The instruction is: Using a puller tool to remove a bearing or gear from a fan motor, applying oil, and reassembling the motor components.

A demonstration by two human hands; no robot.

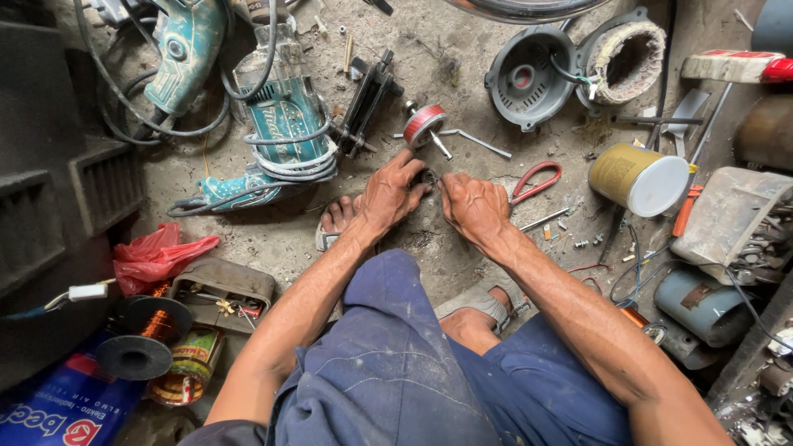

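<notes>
I sit low over a dusty concrete floor with my blue trousers at the bottom of the view. My left hand [391, 192] and my right hand [475, 206] meet at a small dark part [429, 177] on the floor, fingertips pinched toward it from both sides. The part is mostly hidden by my fingers. Just beyond my hands lies a small motor rotor with a red winding and a steel shaft [424, 125]. Red-handled scissors [535, 181] lie right beside my right hand.
Two teal power drills [281, 124] with coiled cords lie far left. A grey motor housing [526, 76], a wound stator [628, 59], a yellow tin [638, 177], a copper wire spool [147, 334], a red bag [157, 256] and loose screws surround me.
</notes>
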